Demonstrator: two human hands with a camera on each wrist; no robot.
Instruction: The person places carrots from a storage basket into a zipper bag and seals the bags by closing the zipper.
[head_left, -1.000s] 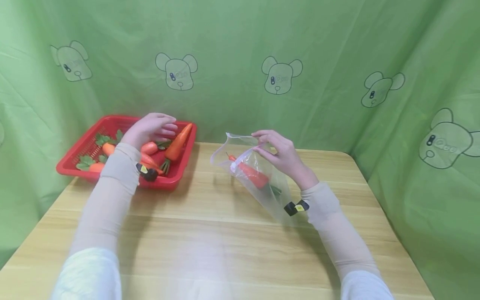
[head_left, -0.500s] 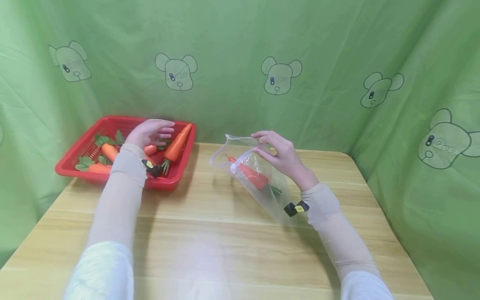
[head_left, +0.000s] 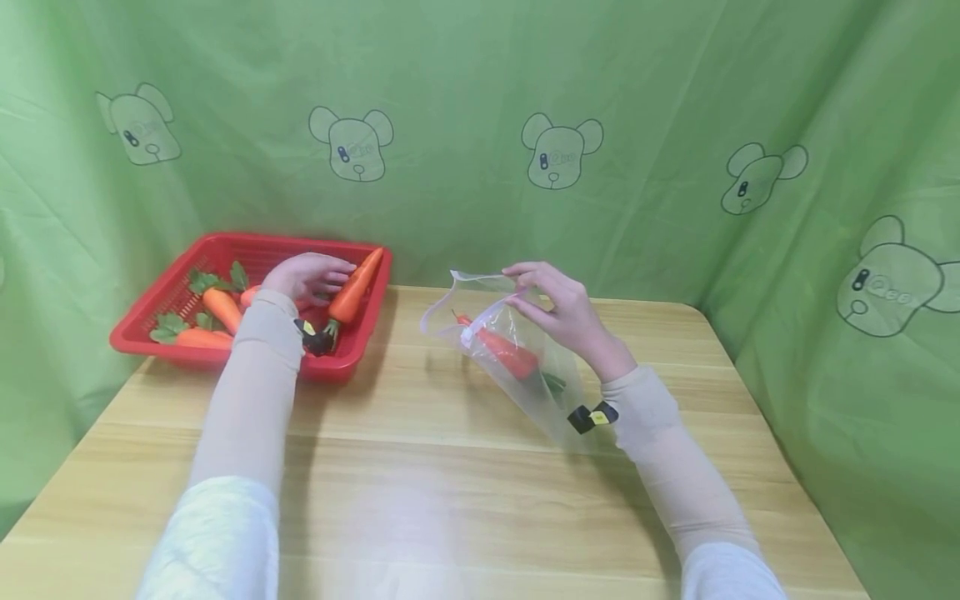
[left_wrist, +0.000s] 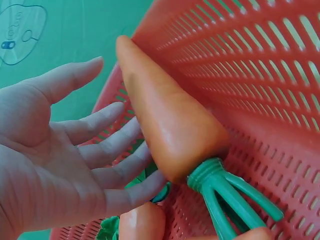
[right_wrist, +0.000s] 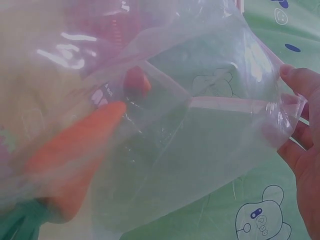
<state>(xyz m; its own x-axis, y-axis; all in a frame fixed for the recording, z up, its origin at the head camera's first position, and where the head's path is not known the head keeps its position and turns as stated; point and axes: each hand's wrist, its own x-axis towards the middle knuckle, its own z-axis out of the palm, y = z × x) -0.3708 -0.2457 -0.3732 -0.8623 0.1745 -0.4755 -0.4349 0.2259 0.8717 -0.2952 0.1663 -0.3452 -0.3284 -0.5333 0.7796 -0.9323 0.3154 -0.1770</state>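
Note:
My left hand (head_left: pixel 306 277) is over the red basket (head_left: pixel 217 243), its fingers spread beside a large orange carrot (left_wrist: pixel 170 120) that leans against the basket wall. In the left wrist view the fingertips come right up to the carrot's side, and the thumb stands apart from it. My right hand (head_left: pixel 558 308) pinches the rim of a clear zip bag (head_left: pixel 551 408) and keeps its mouth spread. Inside the bag lies an orange carrot (right_wrist: pixel 80 160) with green stalks, tip toward the mouth.
Several more carrots, such as a leafy carrot (head_left: pixel 222 308) and a carrot (head_left: pixel 201 338) below it, lie in the basket's left part. The wooden table (head_left: pixel 390 483) runs back to a green curtain (head_left: pixel 450 100) with printed bear heads, which also hangs at both sides.
My left hand has come down into the basket and slightly right, toward the large carrot. My right hand and the bag have stayed in place.

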